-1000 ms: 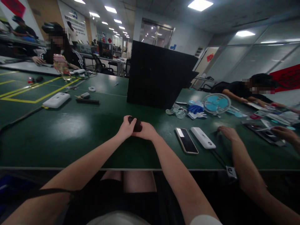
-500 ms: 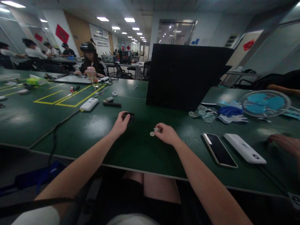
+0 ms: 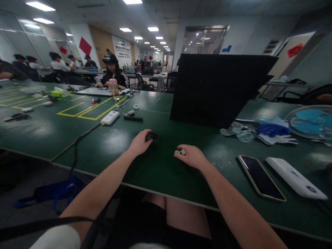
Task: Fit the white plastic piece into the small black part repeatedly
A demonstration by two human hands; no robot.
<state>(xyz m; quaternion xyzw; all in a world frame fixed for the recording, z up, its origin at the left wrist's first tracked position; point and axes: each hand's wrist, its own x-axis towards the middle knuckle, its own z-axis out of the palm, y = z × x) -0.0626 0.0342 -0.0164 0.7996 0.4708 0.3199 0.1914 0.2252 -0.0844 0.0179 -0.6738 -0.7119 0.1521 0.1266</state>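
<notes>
My left hand (image 3: 140, 142) is closed around a small black plastic part (image 3: 151, 137), which has a hollow, detailed side facing me. Its thumb presses the near edge, and the palm side is hidden. To the right, my right hand (image 3: 194, 156) rests low at the table, with thumb and index finger apart. Between them are two small white round pieces, a flat disc (image 3: 177, 153) and a second piece (image 3: 183, 152) that looks like a small wheel. Whether the fingertips touch them cannot be made out.
A large black panel (image 3: 218, 90) stands ahead. Right: a phone (image 3: 261, 178), a white power bank (image 3: 295, 178), gloves (image 3: 276, 131) and a blue fan (image 3: 311, 119). Left: a white device (image 3: 110, 118) on a cable, a dark bar (image 3: 133, 118). A person (image 3: 111, 74) sits across the green table.
The view has turned left. My left hand has tilted the black part, showing its hollow side. My right thumb and index finger have spread, and both white pieces now lie between them.
</notes>
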